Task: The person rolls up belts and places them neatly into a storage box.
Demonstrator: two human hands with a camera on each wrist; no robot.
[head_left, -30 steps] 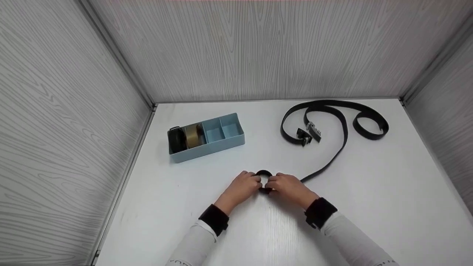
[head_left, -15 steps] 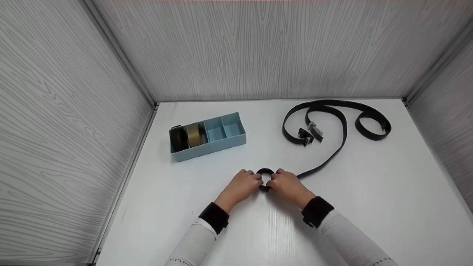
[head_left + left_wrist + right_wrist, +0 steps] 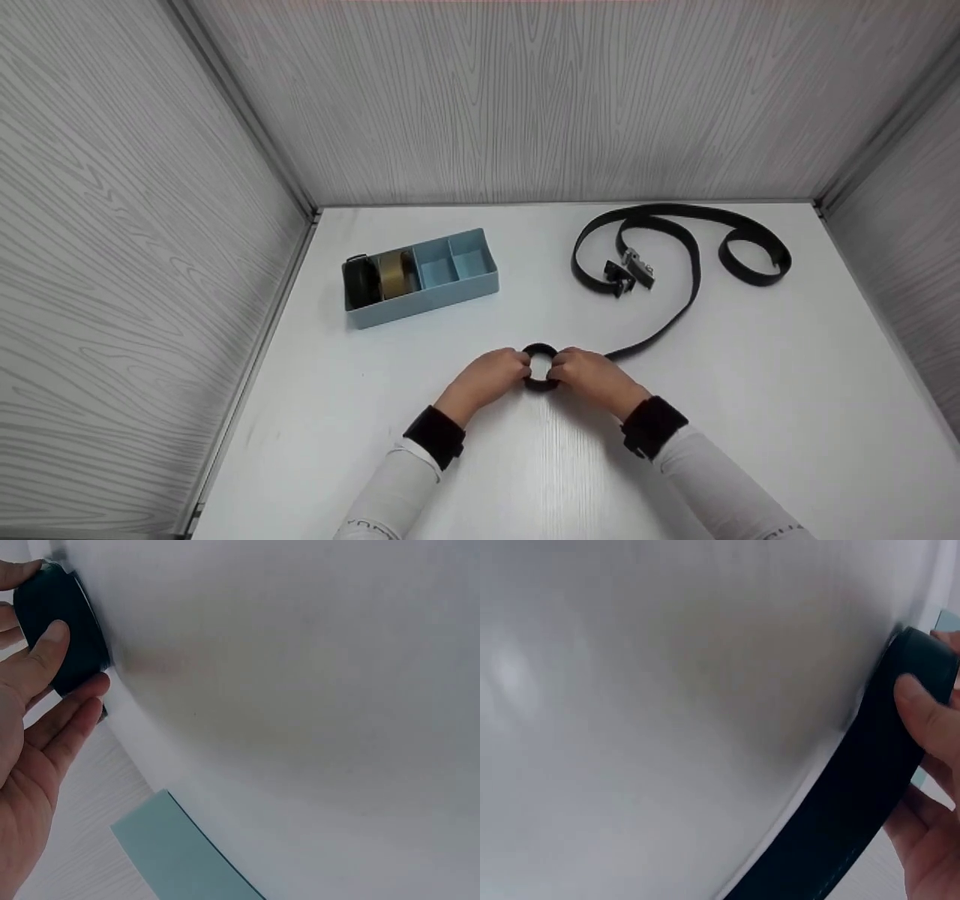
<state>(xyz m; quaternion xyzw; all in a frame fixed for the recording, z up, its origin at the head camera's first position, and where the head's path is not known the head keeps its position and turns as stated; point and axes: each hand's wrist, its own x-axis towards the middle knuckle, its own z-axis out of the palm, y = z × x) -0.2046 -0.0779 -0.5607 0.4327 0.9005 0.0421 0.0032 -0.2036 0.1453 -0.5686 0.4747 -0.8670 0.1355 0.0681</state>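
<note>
A black belt [image 3: 675, 300] lies across the white table [image 3: 750, 420], and its near end is rolled into a small coil [image 3: 540, 352] standing on edge. My left hand [image 3: 517, 369] pinches the coil from the left and my right hand [image 3: 561, 369] pinches it from the right. In the left wrist view the thumb and fingers [image 3: 52, 652] curl round the dark coil [image 3: 64, 622]. The right wrist view shows the belt strap [image 3: 855, 802] running off from under my thumb [image 3: 926, 716]. The unrolled part trails to the back right and ends in a loop [image 3: 754, 259].
A light blue divided box [image 3: 450, 289] stands at the back left, with a black roll [image 3: 360, 281] and a tan roll [image 3: 391, 274] in its left compartments. Two metal buckles [image 3: 630, 266] lie among the belt loops at the back right. Grey panel walls close in three sides.
Both hands have stayed on the coil and shifted only slightly. The loose strap beside the right hand has drawn in a little toward the coil.
</note>
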